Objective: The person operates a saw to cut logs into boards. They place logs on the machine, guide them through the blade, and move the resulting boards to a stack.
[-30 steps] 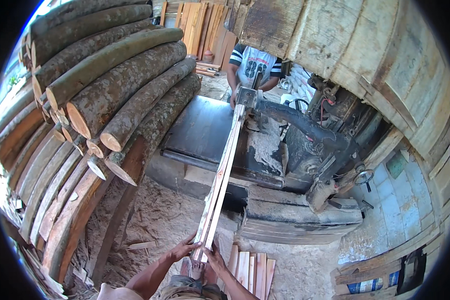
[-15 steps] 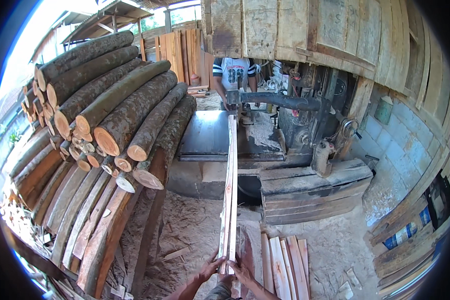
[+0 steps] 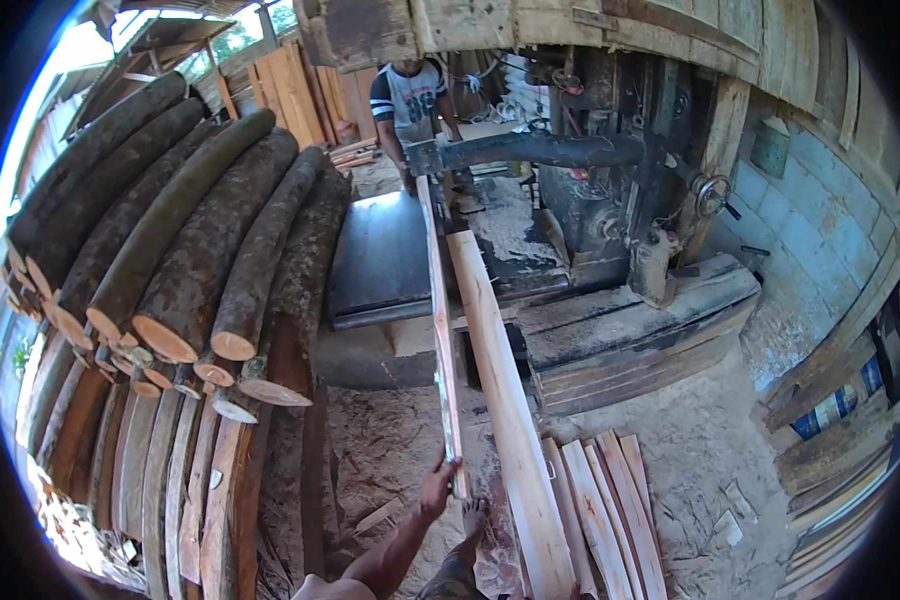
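My left hand (image 3: 437, 487) is closed around the near end of a long, thin wood strip (image 3: 440, 330). That strip runs away from me to the dark metal machine table (image 3: 380, 250), its far end by the guide arm (image 3: 540, 150). To its right a wider pale board (image 3: 510, 410) slants from the lower edge toward the table, apart from the strip at its far end. My right hand does not show; the board's near end meets the picture's lower edge. Beyond the table stands another person (image 3: 410, 100), one hand near the strip's far end.
Bark-covered logs (image 3: 220, 230) are stacked high on the left, above split timber (image 3: 180, 480). Several sawn boards (image 3: 610, 510) lie on the sawdust-covered floor at right. A timber-sided block (image 3: 640, 330) stands beside the machine, near a handwheel (image 3: 713, 195). My bare foot (image 3: 473, 515) is below the strip.
The two pieces held together have come apart: the thin strip stays in my left hand, while the wider board has shifted right and toward me. My right hand has left the view.
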The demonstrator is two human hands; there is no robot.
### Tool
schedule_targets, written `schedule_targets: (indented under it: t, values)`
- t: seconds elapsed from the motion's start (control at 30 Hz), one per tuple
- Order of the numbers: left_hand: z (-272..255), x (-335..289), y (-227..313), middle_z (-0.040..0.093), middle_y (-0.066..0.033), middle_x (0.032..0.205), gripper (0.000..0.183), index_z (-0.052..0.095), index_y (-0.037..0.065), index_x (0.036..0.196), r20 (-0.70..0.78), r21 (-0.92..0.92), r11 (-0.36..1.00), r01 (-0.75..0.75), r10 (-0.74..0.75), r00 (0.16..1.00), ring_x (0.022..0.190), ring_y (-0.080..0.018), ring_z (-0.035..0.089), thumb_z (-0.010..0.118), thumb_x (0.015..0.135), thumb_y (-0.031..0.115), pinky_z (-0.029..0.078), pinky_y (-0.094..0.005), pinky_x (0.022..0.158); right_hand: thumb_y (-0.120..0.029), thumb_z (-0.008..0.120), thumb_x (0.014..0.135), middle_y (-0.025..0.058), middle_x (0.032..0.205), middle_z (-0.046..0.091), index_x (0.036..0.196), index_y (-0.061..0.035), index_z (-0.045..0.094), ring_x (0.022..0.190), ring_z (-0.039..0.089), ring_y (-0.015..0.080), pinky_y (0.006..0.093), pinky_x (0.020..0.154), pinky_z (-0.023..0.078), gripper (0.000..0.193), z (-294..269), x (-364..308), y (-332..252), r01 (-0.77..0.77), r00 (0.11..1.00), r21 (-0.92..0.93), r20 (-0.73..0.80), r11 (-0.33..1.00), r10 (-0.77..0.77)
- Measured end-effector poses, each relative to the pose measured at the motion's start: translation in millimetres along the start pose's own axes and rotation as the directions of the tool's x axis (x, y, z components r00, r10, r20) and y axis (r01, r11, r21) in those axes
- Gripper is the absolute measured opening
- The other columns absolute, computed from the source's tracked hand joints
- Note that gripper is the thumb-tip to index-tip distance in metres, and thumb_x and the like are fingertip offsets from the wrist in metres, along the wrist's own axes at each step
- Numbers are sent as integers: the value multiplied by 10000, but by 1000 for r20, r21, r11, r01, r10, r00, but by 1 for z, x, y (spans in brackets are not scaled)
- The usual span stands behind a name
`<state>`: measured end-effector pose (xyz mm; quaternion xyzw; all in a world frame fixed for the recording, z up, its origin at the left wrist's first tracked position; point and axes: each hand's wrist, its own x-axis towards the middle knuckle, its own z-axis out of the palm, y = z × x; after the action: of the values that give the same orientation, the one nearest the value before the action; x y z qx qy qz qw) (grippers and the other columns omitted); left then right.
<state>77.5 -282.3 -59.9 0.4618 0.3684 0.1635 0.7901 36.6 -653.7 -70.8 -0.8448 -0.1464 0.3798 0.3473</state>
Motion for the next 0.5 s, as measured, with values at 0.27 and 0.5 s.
schedule_targets:
  t: [0.27,0.5]
  values:
    - [66,204,45,476,-86,1205,608,235,150,1401,15,-227,972,-66,71,997,1002,-179,492,494,909,397,446,-353,817,-508,690,673,185,1346,393,1399,-138,300,1248,346,338,467,1001,293,904,-6,-106,22,-375,872,-349,-447,859,199]
    - [218,57,-124,355,-123,1327,779,70,247,1442,371,92,995,-48,11,929,1148,-274,411,582,861,155,381,-485,910,-221,834,493,171,1269,359,1390,-171,286,1112,424,369,464,939,378,1051,-106,-205,161,-630,706,-393,-649,670,284]
